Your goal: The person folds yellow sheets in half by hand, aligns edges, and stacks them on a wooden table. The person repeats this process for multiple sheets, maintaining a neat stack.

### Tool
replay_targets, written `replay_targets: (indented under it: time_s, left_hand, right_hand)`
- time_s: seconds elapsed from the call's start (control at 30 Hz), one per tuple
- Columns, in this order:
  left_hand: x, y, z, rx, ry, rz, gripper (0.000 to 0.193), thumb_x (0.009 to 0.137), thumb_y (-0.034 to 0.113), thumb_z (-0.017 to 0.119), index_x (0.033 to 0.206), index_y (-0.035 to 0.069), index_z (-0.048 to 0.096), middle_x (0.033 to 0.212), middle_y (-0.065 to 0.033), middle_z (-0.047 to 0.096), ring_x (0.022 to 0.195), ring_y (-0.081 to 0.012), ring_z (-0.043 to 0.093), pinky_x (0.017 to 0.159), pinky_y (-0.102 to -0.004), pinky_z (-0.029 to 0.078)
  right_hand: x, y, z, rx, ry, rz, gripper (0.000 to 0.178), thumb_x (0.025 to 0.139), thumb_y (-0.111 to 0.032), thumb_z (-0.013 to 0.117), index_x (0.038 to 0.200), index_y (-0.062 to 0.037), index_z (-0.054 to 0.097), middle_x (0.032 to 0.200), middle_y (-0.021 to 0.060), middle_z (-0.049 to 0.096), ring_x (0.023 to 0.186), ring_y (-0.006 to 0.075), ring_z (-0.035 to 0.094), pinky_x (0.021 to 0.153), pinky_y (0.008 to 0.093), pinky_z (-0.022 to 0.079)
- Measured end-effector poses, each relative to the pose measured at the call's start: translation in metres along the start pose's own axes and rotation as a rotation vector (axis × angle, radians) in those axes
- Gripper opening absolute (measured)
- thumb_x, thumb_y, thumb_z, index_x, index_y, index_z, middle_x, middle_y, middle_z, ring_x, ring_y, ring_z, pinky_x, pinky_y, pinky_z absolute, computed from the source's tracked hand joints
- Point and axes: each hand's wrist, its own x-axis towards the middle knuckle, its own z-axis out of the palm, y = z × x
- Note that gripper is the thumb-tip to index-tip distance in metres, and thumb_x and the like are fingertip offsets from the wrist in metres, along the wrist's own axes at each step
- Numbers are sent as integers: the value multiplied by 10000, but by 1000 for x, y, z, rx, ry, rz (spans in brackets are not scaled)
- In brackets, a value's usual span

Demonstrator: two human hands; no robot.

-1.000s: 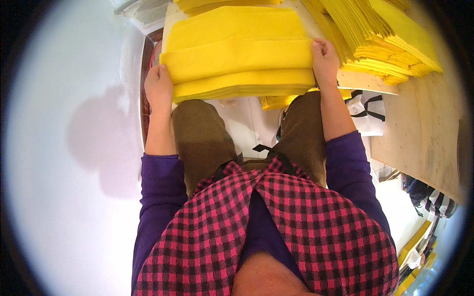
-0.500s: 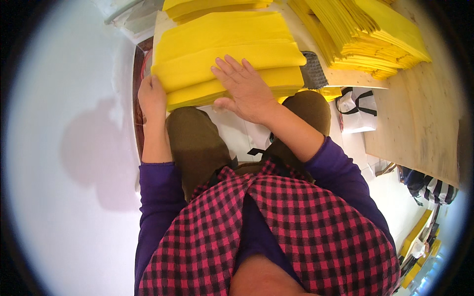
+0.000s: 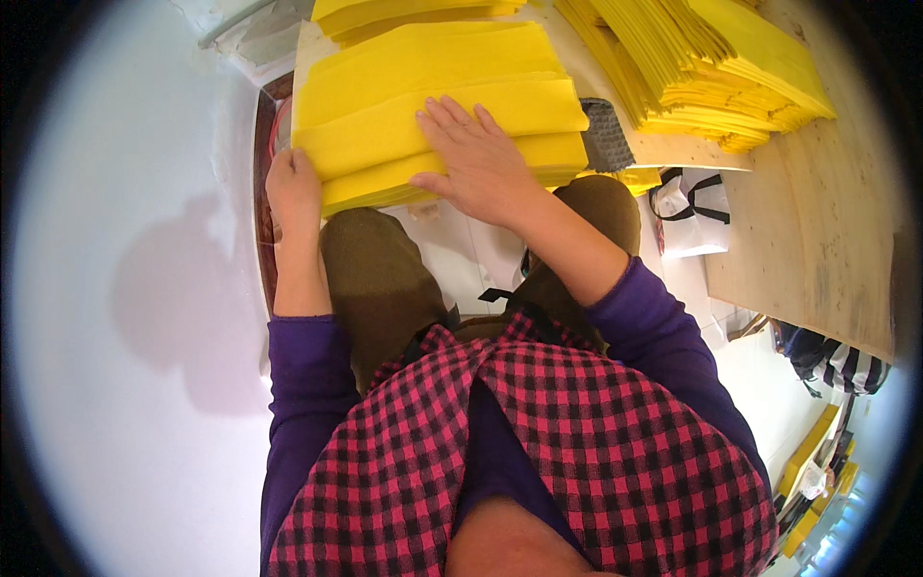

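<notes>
A stack of yellow folded sheets (image 3: 413, 67), looking like thin fabric, lies on the table in front of my knees. The top sheet has a raised fold running across it. My right hand (image 3: 478, 163) lies flat on this fold with the fingers spread and the thumb out toward the near edge. At the stack's left edge, my left hand (image 3: 294, 192) is closed on the sheet's corner, its fingertips partly hidden. Just right of the stack rests a dark grey textured cloth pad (image 3: 606, 135).
More yellow sheets (image 3: 711, 77) are piled on the wooden table at the far right, and another yellow stack (image 3: 413, 12) sits behind. A white bag with black handles (image 3: 692, 216) stands below the tabletop. A white wall (image 3: 125, 288) runs close on my left.
My right hand has shifted slightly up and forward along the fold, fingers still spread. My left hand stays at the left corner.
</notes>
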Motion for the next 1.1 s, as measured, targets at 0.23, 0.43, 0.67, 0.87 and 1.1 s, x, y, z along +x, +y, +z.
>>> replay_targets:
  time_s: [0.23,0.43,0.67,0.87,1.1]
  left_hand:
    - [0,-5,2,7,18,15,295,911,235,475,965,-17,618,937,-234,632,913,-400,595,785,-428,455]
    - [4,-6,5,10,5,-1,289,911,237,489,981,-11,620,945,-226,637,914,-388,601,790,-422,459]
    - [-8,13,-18,-214,188,66,301,873,95,553,1160,7,548,1070,-196,601,941,-346,584,825,-410,466]
    - [-54,86,19,54,-91,631,383,920,201,497,1272,50,495,1318,-160,483,1254,-327,414,1064,-448,296]
    - [-54,107,57,390,-434,412,571,970,426,354,1425,83,331,1491,-144,296,1393,-289,248,1121,-485,180]
  right_hand:
    - [14,12,9,25,-142,122,782,905,-568,398,1437,-11,268,1516,140,239,1418,245,180,1148,423,129]
    - [-2,46,5,-109,-141,263,776,909,-556,391,1442,-8,257,1518,139,237,1419,231,181,1149,410,126]
    - [-1,43,6,-133,-145,284,774,906,-557,391,1437,-8,271,1513,144,247,1417,228,189,1148,410,126]
    - [-2,48,10,-185,-133,241,779,911,-577,367,1434,-6,278,1512,148,247,1411,240,206,1144,417,132]
    - [-4,48,11,-200,-129,234,793,908,-590,362,1434,-3,276,1511,157,244,1411,256,203,1141,429,129]
